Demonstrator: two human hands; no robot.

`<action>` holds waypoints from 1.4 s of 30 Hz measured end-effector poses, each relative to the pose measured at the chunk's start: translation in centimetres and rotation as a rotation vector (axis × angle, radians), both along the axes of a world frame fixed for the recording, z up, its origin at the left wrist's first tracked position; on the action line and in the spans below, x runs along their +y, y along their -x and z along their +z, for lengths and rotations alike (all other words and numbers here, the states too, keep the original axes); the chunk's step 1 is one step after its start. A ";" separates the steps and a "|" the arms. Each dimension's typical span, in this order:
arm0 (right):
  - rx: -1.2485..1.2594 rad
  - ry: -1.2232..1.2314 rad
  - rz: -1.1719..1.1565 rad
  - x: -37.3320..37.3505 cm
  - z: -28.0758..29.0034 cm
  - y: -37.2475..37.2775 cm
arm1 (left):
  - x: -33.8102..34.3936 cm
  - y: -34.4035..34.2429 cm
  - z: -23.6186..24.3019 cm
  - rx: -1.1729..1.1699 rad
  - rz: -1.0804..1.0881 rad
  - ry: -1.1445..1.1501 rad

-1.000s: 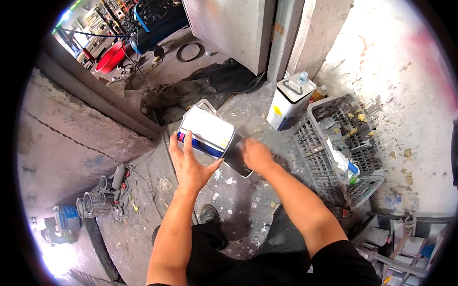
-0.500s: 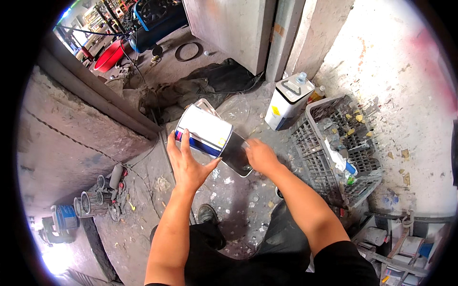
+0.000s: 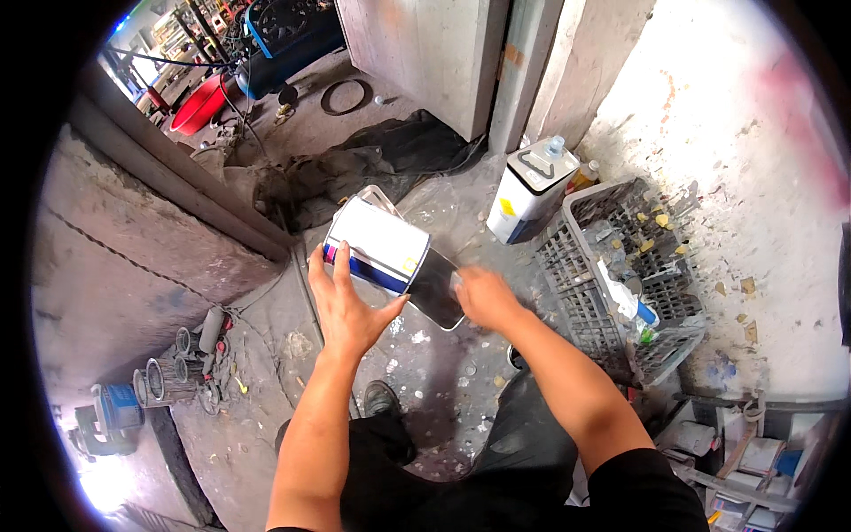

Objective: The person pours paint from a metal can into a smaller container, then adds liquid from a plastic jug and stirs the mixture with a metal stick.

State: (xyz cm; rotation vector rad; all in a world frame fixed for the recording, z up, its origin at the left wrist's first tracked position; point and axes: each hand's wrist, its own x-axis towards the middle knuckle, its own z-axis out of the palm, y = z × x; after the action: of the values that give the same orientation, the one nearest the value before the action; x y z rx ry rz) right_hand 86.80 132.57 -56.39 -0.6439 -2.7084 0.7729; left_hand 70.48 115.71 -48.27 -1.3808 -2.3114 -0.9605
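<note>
My left hand [image 3: 341,315] grips a white round can [image 3: 376,238] with a blue band, lying tilted on its side over a rectangular metal container [image 3: 428,293] with a dark inside and silvery rim. My right hand [image 3: 487,300] is closed at the container's right side, slightly blurred, around something small and pale that I cannot make out. Just beyond, to the right, stands a white rectangular metal jerrycan [image 3: 530,195] with a carry handle and a clear spout cap, beside a small bottle [image 3: 585,175].
A grey plastic crate [image 3: 570,217] of debris stands at my right, shelving with containers [image 3: 762,452] lower right. Dirty cylindrical cups [image 3: 164,379] lie at left. Ahead are a doorway with dark cloth [image 3: 372,155], a red basin [image 3: 197,108] and a blue machine [image 3: 279,53]. My shoe [image 3: 383,399] is below.
Both hands and the held can have stayed in nearly the same place. My right hand has shifted slightly at the container's edge, and the whole view has drifted a little.
</note>
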 end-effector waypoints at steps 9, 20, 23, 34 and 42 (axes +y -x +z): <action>0.071 -0.072 -0.067 0.4 -1.3 1.8 | 1.1 -0.4 0.1 -0.056 0.007 -0.029; 0.175 0.035 -0.047 -0.7 -1.5 1.2 | 0.3 0.5 0.5 -0.412 0.230 -0.054; 0.128 0.005 -0.084 0.6 -1.5 1.9 | 0.2 1.1 -0.7 -0.517 0.228 -0.139; 0.163 0.033 0.002 -0.7 -1.1 1.5 | -1.0 2.1 -0.6 -1.111 0.171 -0.438; -0.051 0.042 -0.006 -0.9 0.3 0.0 | -2.9 2.6 -0.7 -1.308 0.221 -0.458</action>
State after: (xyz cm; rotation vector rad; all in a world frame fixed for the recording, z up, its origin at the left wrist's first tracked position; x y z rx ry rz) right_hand 86.78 131.71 -56.12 -0.6891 -2.7413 0.8243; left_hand 67.88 112.77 -48.98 -0.2017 -2.5198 -2.5983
